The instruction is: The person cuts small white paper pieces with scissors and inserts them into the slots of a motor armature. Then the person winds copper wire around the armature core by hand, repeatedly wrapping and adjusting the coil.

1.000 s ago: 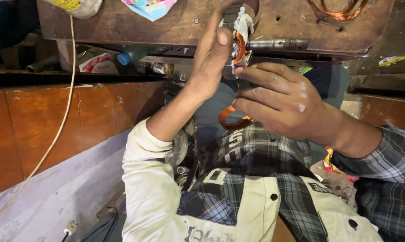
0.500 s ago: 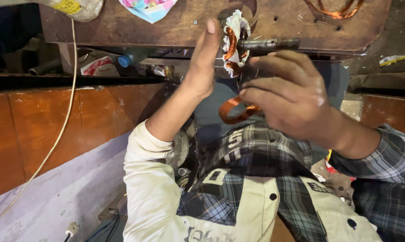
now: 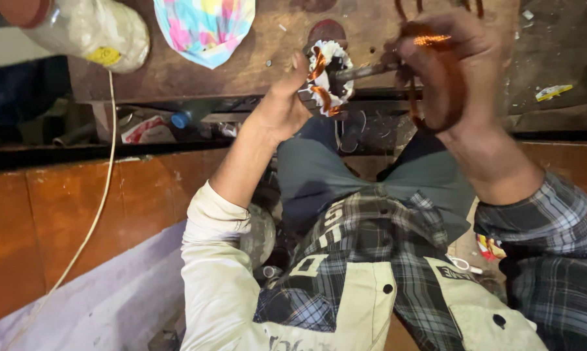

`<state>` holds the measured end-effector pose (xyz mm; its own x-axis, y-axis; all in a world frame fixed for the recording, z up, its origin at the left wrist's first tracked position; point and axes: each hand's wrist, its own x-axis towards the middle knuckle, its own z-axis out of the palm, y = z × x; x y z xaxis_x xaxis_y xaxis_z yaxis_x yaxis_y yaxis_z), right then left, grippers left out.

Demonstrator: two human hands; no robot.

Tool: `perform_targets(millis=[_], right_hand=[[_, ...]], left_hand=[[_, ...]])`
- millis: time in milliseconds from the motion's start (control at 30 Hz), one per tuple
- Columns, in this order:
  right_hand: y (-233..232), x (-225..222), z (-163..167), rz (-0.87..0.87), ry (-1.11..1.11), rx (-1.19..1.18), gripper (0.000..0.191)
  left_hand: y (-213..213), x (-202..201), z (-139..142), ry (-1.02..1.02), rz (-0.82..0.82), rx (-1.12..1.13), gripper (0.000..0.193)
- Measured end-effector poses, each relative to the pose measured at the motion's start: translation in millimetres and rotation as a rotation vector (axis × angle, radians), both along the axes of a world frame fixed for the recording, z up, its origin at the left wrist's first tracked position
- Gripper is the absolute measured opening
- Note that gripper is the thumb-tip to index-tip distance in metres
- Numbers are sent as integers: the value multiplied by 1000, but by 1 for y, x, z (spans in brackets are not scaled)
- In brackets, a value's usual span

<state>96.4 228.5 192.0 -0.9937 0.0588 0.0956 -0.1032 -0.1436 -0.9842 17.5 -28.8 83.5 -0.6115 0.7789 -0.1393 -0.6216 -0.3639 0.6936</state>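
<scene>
My left hand [image 3: 282,107] grips a small motor stator [image 3: 326,75] with copper windings and white insulating paper, holding it at the edge of a worn wooden workbench [image 3: 254,65]. A metal rod [image 3: 365,70] sticks out of the stator toward the right. My right hand [image 3: 449,65] is raised at the bench edge and closed on a loop of copper wire coil [image 3: 436,97] that hangs around its fingers. The sleeves are a cream one on the left arm and a plaid one on the right.
On the bench lie a plastic bottle [image 3: 79,29] and a colourful cloth bag [image 3: 205,26]. A white cord [image 3: 98,201] hangs down at the left. Brown wooden panels [image 3: 59,221] and a shelf with clutter [image 3: 157,123] sit below the bench.
My right hand rose from below the stator up to bench level with the copper coil. The view shifted closer; the left hand stays on the stator.
</scene>
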Motion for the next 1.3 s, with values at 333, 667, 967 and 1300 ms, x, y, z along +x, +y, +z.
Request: perform_targets(millis=[333, 667, 967, 1300], right_hand=[[9, -25, -39, 7, -215, -164, 18], [8, -69, -103, -115, -145, -203, 19], [7, -77, -139, -199, 17, -3, 14], [-2, -59, -112, -267, 186, 477, 10]], left_hand=[[7, -23, 2, 409, 112, -334, 101], [29, -82, -8, 1336, 237, -792, 130], [32, -83, -43, 1453, 253, -767, 124], [24, -27, -25, 1333, 492, -831, 107]])
